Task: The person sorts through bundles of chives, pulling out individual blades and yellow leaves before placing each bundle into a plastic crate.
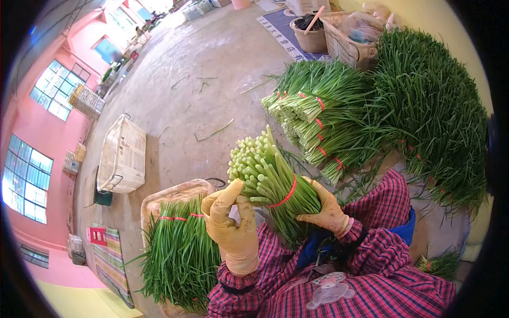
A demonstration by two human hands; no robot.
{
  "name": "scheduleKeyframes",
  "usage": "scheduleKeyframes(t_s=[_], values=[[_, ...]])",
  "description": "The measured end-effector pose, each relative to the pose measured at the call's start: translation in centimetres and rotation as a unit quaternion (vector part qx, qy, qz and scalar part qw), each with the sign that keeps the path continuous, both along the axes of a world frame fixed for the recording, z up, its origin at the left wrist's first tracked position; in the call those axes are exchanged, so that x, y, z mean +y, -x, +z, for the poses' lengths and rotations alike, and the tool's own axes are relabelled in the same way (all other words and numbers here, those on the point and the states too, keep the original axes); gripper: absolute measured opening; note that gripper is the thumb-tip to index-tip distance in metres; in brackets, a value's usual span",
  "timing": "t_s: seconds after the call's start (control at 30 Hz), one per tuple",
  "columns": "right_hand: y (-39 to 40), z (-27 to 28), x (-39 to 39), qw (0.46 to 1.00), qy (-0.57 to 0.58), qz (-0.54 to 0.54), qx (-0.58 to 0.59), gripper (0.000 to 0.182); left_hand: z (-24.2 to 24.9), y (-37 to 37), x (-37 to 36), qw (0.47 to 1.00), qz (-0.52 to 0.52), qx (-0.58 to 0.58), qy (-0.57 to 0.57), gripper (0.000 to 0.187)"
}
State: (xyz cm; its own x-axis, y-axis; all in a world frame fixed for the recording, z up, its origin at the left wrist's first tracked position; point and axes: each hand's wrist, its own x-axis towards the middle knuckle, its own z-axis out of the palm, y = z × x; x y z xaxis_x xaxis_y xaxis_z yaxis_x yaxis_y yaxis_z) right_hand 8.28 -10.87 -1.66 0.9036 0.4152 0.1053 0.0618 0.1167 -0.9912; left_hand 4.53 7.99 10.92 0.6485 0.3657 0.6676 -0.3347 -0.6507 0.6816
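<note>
A thick bunch of chives, tied with a red band, is tilted up in front of me with its pale cut ends toward the upper left. My right hand, in a soiled yellowish glove, is closed around the leafy side below the band. On the other side, my left hand, gloved too, has its fingers curled toward the thumb beside the lower stem ends. Whatever its fingertips pinch, if anything, is too small to make out. Below the left hand, more banded chives lie in a shallow crate.
Stacked banded bunches stand ahead to the right, beside a large heap of chives. Behind them are a bucket and a basket with plastic bags. A white crate and a striped mat are at left.
</note>
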Motion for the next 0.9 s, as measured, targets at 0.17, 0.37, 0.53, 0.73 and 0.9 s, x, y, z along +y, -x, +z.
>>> scheduleKeyframes(t_s=[0.17,0.37,0.53,0.73,0.9], values=[[0.0,-0.4,0.1,1.000,-0.008,0.002,0.015,0.091,1.0,-0.2,0.0,0.992,0.041,0.005,-0.122,0.038],[-0.1,-0.9,0.3,1.000,-0.018,0.003,0.025,0.091,0.6,-0.4,1.2,0.986,0.035,0.018,-0.161,0.038],[-0.3,-1.0,0.3,1.000,0.010,0.001,-0.003,0.090,1.0,-0.2,1.7,0.971,0.038,0.033,-0.233,0.035],[-0.5,-1.4,0.7,0.998,-0.040,0.018,0.051,0.092,2.6,-1.3,2.7,0.974,-0.027,0.059,-0.218,0.028],[-0.5,-0.4,0.4,0.998,-0.008,0.025,0.051,0.094,5.5,-2.1,2.8,0.981,-0.040,0.093,-0.163,0.020]])
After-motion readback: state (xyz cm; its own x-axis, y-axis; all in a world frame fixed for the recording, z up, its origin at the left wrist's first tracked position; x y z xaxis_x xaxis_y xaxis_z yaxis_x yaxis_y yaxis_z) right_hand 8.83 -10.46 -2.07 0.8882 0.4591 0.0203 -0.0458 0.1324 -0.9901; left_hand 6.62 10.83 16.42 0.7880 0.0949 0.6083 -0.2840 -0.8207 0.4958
